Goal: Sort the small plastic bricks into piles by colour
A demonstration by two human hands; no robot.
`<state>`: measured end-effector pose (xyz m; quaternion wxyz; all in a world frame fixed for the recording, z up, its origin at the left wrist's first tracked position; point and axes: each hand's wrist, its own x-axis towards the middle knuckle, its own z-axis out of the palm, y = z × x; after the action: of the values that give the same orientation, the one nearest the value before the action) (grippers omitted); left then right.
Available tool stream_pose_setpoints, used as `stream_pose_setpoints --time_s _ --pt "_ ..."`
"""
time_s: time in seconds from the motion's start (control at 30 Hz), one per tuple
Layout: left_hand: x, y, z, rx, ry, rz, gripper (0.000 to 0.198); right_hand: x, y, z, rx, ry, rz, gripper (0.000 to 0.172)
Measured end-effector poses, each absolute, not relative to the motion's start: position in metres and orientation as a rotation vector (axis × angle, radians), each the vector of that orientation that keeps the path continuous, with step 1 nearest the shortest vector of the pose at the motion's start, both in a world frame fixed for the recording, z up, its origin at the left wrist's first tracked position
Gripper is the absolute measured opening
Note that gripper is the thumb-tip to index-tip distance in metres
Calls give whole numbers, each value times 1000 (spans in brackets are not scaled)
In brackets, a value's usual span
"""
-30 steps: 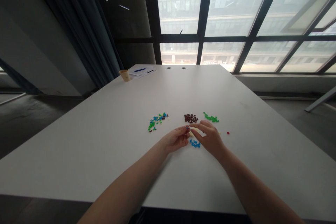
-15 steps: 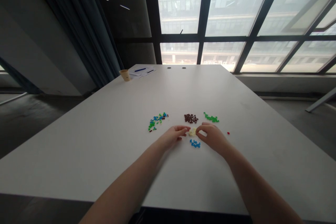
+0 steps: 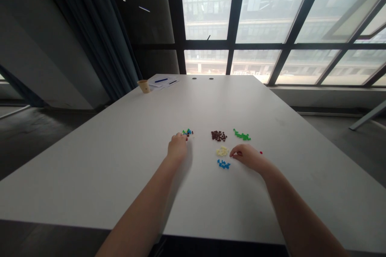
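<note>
Currently, my left hand (image 3: pixel 177 147) curls at the blue-and-green plastic bricks (image 3: pixel 187 132), my right hand (image 3: pixel 245 156) lies half-open near a lone red brick (image 3: pixel 261 152); I cannot tell whether either holds anything.

Two hands are in view: the left hand (image 3: pixel 177 147) and the right hand (image 3: pixel 245 157). There is one table (image 3: pixel 120 160). On it lie five small heaps of plastic bricks: one dark brown heap (image 3: pixel 218 135), one green heap (image 3: pixel 241 135), one cream heap (image 3: pixel 222 151), one blue heap (image 3: pixel 223 164) and one mixed heap (image 3: pixel 187 132). One lone red brick (image 3: pixel 261 152) lies apart. Farther off are one paper cup (image 3: pixel 144 86) and one blue pen (image 3: pixel 161 80).
</note>
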<state>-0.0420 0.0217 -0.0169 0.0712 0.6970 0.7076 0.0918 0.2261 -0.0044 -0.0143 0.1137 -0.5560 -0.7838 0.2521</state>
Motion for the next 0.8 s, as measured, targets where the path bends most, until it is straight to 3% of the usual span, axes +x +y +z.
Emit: stream_pose_setpoints --time_s 0.4,0.6,0.8 --pt "-43 25 -16 2023 2079 105 28 226 -7 -10 -1621 -2352 714 18" --pt "-42 14 -5 2023 2269 15 27 226 -7 -10 -1633 -2330 703 19" --pt "-47 18 -13 2071 2195 83 22 225 -8 -9 -1606 -2326 678 20"
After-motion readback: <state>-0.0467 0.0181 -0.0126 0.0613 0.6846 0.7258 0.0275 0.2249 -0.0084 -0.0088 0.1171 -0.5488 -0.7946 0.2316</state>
